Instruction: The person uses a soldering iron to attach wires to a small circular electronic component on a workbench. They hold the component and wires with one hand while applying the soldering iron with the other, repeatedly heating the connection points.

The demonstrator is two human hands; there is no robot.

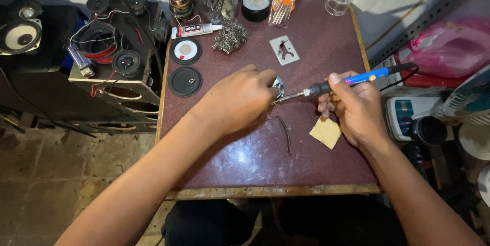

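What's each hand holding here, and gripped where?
Right hand holds a blue-handled soldering iron by the dark grip end of the handle. Left hand covers a small round metal part, pinning it at its rim; exact grip is hidden.

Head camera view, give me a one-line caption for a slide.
Right hand aims a blue-handled soldering iron at a small round metal part held by the left hand on a maroon table.

Soldering iron (342,82): blue handle, black grip, metal tip; lies nearly level, tip pointing left onto the speaker (278,87). Speaker: small, round, metallic, mid-table, mostly covered; thin dark wires (284,128) trail toward the table's near edge.
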